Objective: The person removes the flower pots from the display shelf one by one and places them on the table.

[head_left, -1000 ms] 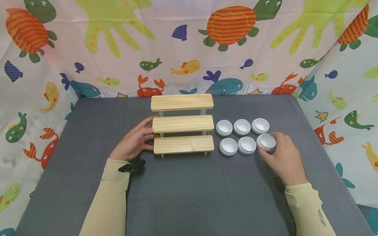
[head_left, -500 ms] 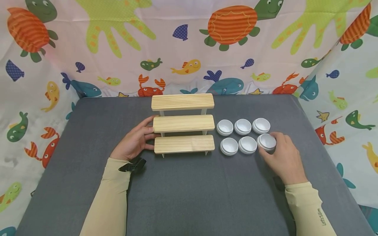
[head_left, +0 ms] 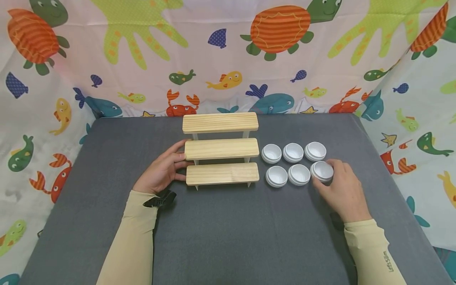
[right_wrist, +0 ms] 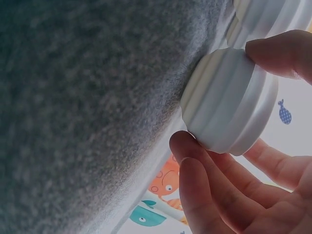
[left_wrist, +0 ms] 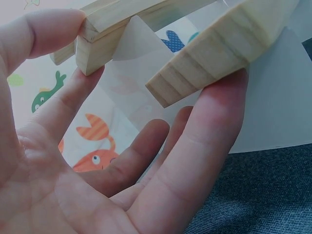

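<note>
A three-tier wooden display stand [head_left: 221,149] with pale legs stands at mid-table in the head view. My left hand [head_left: 160,170] grips its left end; in the left wrist view, fingertips [left_wrist: 222,92] press against the ends of two boards. To the right of the stand, small white bowls sit in two rows of nested stacks. My right hand [head_left: 343,192] holds the front-right bowl stack [head_left: 322,171] between thumb and fingers. Close up in the right wrist view, that bowl stack [right_wrist: 224,102] shows ridged, overlapping rims and stays at the table surface.
Beside the held one are the front-middle bowl stack [head_left: 299,174], the front-left bowl stack [head_left: 276,176] and the back-right bowl stack [head_left: 315,151], among others. A grey cloth covers the table [head_left: 242,237]. A sea-animal curtain [head_left: 142,91] rises behind and at both sides.
</note>
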A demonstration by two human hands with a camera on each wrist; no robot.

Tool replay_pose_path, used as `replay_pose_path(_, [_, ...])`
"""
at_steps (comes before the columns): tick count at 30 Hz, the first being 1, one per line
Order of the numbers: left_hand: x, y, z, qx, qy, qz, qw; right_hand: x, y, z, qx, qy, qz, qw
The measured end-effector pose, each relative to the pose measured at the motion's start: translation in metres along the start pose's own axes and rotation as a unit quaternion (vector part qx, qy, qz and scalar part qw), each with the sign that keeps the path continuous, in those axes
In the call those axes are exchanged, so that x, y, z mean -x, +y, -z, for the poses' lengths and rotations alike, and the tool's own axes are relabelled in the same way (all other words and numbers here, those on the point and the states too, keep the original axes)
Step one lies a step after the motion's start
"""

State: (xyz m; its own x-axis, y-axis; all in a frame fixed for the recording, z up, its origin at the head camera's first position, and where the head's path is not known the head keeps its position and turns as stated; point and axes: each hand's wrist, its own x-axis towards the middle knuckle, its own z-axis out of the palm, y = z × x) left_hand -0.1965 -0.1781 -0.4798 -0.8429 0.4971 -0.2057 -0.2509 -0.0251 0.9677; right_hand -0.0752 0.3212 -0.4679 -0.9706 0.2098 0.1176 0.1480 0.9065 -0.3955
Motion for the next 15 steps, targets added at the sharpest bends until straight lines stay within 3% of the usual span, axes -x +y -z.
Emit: replay_pose_path(15, [0.0003, 0.0006, 0.0006, -0.001, -0.002, -0.003, 1.0, 0.0006, 0.0007, -0.0003, -0.001, 0.0, -0.007, 1.0])
